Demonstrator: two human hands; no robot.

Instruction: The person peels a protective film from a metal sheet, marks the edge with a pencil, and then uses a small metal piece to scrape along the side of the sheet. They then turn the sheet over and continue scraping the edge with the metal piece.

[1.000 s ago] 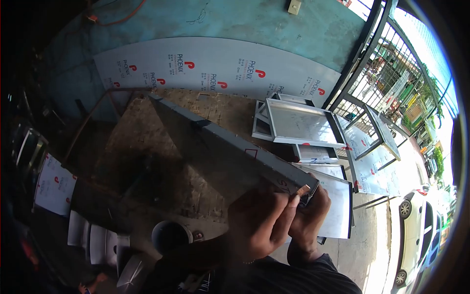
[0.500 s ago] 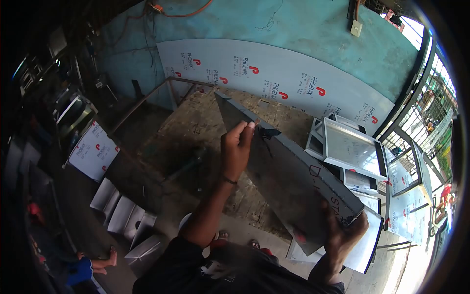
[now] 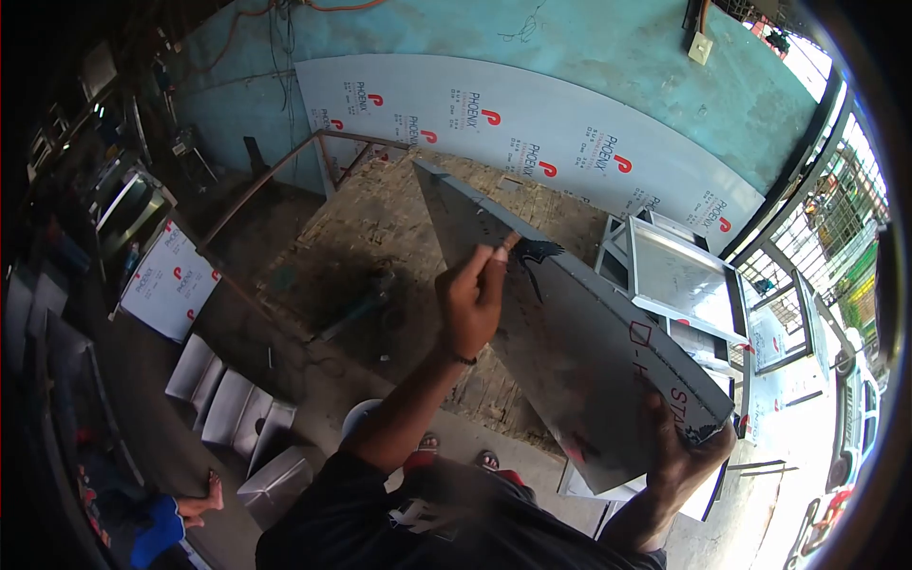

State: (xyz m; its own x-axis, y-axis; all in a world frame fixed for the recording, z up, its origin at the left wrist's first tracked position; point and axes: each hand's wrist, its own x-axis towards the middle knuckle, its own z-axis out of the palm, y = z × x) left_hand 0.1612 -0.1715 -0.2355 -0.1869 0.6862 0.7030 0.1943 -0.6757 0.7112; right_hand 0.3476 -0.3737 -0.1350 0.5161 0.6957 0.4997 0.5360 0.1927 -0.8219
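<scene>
A long grey sheet-metal panel (image 3: 560, 370) with a folded edge is tilted in front of me, bearing red stencilled marks. My right hand (image 3: 686, 458) grips its near right corner, thumb on the face. Held over the folded edge, my left hand (image 3: 473, 296) has its fingers pinched on a small brown stick-like piece (image 3: 513, 240), whose kind I cannot make out. Just beyond that piece, a dark black patch (image 3: 541, 251) spreads on the edge, with a black streak running down the panel's face.
Behind the panel stands a worn wooden table (image 3: 380, 228) with a dark tool (image 3: 366, 304) on it. Printed sheet metal (image 3: 456, 100) leans on the wall. Framed metal pieces (image 3: 679, 275) are at right, bent metal parts (image 3: 249, 418) at lower left. Another person's leg (image 3: 204, 503) shows nearby.
The panel and both my hands have shifted slightly right in view. My left hand sits a little lower, and the brown piece in its fingers shows more plainly. The camera view has tilted slightly.
</scene>
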